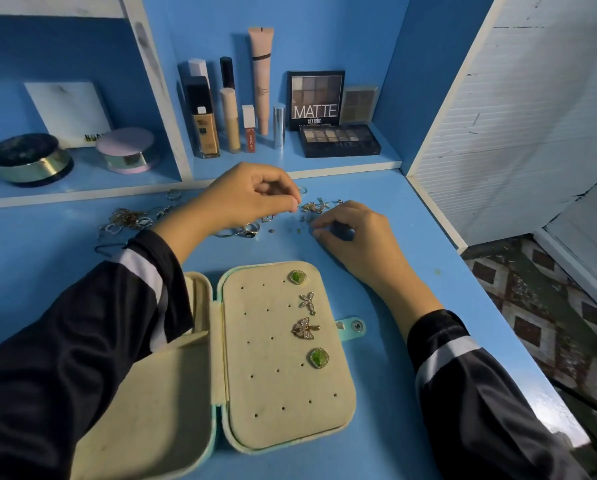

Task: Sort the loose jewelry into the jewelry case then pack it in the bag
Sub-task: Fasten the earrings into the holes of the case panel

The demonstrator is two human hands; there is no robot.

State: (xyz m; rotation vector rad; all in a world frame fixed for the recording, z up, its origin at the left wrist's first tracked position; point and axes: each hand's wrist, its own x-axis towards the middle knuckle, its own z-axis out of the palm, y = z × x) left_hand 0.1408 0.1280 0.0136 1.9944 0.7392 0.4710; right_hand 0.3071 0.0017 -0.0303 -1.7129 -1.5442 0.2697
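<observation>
L hand [252, 199] pinches a tiny piece [294, 203] of the loose jewelry [316, 206] near the desk's [428, 289] back edge, R hand [356, 233] curled, grip unclear; bits look light, slippery, so take w/ fingertips.

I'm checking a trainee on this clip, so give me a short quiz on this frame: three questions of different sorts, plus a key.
1. How many earrings are pinned on the panel of the case?
2. True or false: the case lies shut.
3. What does the left hand pinch? A. a small piece of jewelry; B. a lipstick; C. the case's strap.

Key: 1. Four. 2. False, it lies open. 3. A.
</observation>
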